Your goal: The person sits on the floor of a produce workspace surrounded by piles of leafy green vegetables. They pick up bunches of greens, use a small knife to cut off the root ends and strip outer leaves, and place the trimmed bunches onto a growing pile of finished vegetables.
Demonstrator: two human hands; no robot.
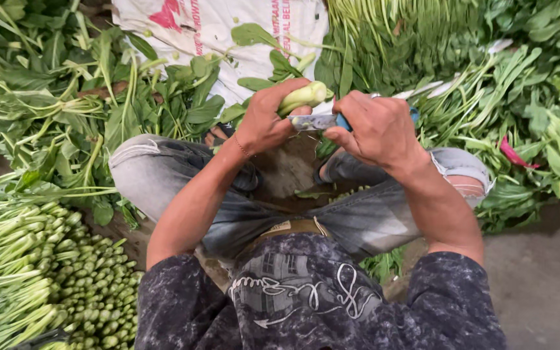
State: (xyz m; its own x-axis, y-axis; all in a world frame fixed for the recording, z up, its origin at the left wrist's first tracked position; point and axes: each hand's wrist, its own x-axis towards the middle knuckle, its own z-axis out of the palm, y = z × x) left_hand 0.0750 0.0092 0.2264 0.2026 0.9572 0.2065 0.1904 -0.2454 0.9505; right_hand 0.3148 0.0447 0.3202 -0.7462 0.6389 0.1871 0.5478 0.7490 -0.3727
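Note:
My left hand grips the pale green stem base of a leafy vegetable, its leaves pointing away from me. My right hand holds a small knife with a blue handle, its blade lying against the stem's cut end just under my left fingers. Both hands are raised above my knees as I squat in grey jeans.
A neat stack of trimmed greens with cut ends facing me lies at the lower left. Loose leafy greens are heaped left, and more greens lie right. A white printed sack lies ahead. Grey concrete floor at right.

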